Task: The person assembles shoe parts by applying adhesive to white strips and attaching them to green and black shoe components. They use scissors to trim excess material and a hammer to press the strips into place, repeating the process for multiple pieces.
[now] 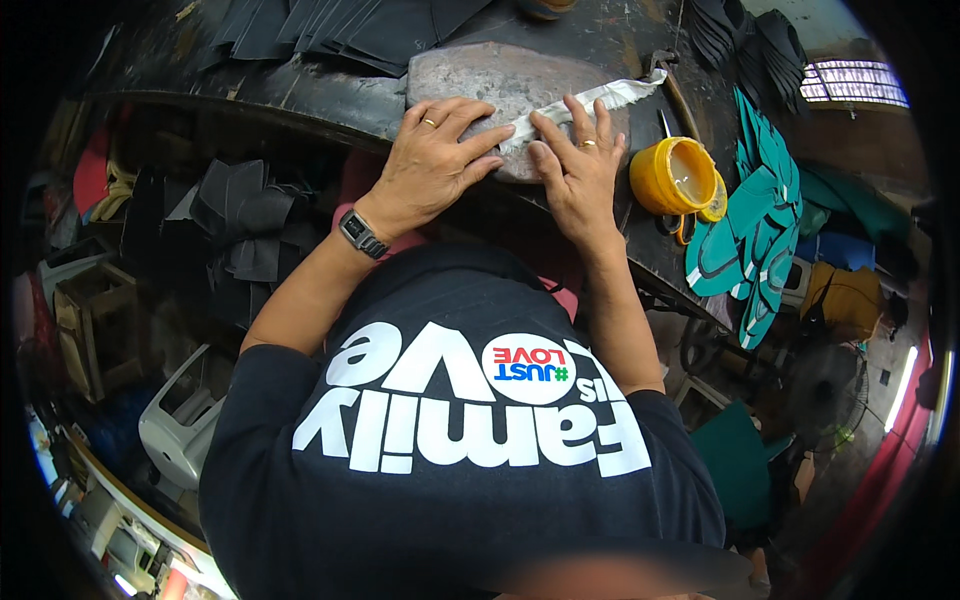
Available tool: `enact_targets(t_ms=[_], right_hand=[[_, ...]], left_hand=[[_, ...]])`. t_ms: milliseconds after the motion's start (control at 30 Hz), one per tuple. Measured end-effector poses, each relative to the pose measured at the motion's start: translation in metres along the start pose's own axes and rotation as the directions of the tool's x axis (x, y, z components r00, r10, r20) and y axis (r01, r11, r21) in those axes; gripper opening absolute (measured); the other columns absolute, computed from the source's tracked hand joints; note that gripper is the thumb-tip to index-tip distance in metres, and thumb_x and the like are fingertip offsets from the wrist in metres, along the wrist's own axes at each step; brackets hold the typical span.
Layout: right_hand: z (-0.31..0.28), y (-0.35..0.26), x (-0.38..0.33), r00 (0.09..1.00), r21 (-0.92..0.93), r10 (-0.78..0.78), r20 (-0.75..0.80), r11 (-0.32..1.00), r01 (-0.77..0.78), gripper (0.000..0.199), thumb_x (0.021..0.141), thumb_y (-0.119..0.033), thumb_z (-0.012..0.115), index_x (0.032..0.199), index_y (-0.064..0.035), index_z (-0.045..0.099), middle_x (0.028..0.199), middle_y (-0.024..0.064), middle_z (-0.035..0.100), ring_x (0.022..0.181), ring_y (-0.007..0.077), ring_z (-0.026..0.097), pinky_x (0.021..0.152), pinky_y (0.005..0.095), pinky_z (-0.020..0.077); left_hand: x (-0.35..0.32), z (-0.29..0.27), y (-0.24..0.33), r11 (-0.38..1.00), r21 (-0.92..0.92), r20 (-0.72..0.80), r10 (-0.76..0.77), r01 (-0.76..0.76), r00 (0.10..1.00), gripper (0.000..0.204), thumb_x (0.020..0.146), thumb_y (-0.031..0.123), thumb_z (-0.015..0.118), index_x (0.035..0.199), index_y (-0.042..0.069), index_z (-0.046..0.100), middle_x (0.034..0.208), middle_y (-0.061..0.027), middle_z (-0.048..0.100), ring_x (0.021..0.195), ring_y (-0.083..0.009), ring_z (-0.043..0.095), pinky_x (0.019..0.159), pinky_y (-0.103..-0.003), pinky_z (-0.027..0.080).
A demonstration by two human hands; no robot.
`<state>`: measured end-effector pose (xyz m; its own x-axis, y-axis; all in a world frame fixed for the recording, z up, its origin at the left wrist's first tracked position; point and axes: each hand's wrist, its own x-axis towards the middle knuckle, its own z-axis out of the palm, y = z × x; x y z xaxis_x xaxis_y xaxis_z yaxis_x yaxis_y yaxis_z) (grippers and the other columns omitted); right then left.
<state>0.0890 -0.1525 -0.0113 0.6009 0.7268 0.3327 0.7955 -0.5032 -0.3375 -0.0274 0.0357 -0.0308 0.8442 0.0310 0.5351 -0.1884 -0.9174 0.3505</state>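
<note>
Beat-up dark table (330, 108) in a pretty cluttered workshop, with a mottled slab (448, 85) sitting near the front edge. The white strip (628, 94) lies slantwise across that slab. Right hand (580, 170) is spread over it; left hand (425, 165) is at its lower end, fingers bent, can't tell if it's pinching. Fingers hide bits of the strip. Slab's round-cornered, strip's wrinkly like cloth, yellow tub's (652, 178) round, teal cutouts (750, 225) are curvy.

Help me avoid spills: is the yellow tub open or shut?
Open: the yellow tub has no lid on; its pale contents show.
</note>
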Motion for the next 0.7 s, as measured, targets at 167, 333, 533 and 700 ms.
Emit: enact_targets(t_ms=[167, 333, 533, 700], right_hand=[[0.014, -0.002, -0.011, 0.999, -0.271, -0.048, 0.009, 0.961, 0.049, 0.058, 0.095, -0.049, 0.06, 0.14, -0.012, 0.059, 0.157, 0.0136, 0.039, 0.152, 0.0397, 0.02, 0.115, 0.0712, 0.0074], [0.017, -0.004, -0.017, 0.999, -0.173, -0.033, 0.002, 0.984, 0.033, 0.051, 0.096, -0.047, 0.06, 0.139, -0.0189, 0.06, 0.157, 0.0138, 0.039, 0.152, 0.0398, 0.019, 0.115, 0.071, 0.0069], [0.01, 0.003, -0.017, 0.999, -0.207, -0.034, -0.006, 0.978, 0.032, 0.044, 0.097, -0.047, 0.06, 0.137, -0.0298, 0.063, 0.156, 0.0153, 0.04, 0.15, 0.0407, 0.021, 0.115, 0.0709, 0.0082], [0.011, 0.008, -0.014, 0.999, -0.189, -0.051, -0.009, 0.981, 0.049, 0.043, 0.098, -0.047, 0.058, 0.137, -0.0308, 0.063, 0.154, 0.0176, 0.041, 0.149, 0.042, 0.023, 0.114, 0.071, 0.0099]], left_hand=[[-0.001, 0.004, -0.003, 0.999, -0.045, -0.069, 0.004, -0.007, 0.998, 0.036, 0.088, 0.031, 0.073, 0.121, 0.017, 0.071, 0.125, -0.0059, 0.062, 0.122, -0.0244, 0.054, 0.107, -0.042, 0.036], [-0.003, 0.003, -0.006, 0.989, -0.147, -0.091, -0.025, 0.012, 0.996, 0.028, 0.086, 0.027, 0.076, 0.111, 0.015, 0.073, 0.125, -0.007, 0.063, 0.123, -0.0266, 0.056, 0.108, -0.043, 0.037], [-0.002, -0.006, -0.009, 0.984, -0.178, -0.049, -0.038, 0.029, 0.998, 0.022, 0.087, 0.025, 0.075, 0.106, 0.012, 0.073, 0.119, -0.0069, 0.067, 0.119, -0.0259, 0.059, 0.104, -0.042, 0.04], [0.03, -0.004, -0.03, 0.961, -0.271, -0.058, -0.074, 0.056, 0.996, 0.024, 0.093, 0.033, 0.067, 0.098, 0.01, 0.072, 0.115, -0.0059, 0.069, 0.107, -0.025, 0.063, 0.094, -0.038, 0.044]])
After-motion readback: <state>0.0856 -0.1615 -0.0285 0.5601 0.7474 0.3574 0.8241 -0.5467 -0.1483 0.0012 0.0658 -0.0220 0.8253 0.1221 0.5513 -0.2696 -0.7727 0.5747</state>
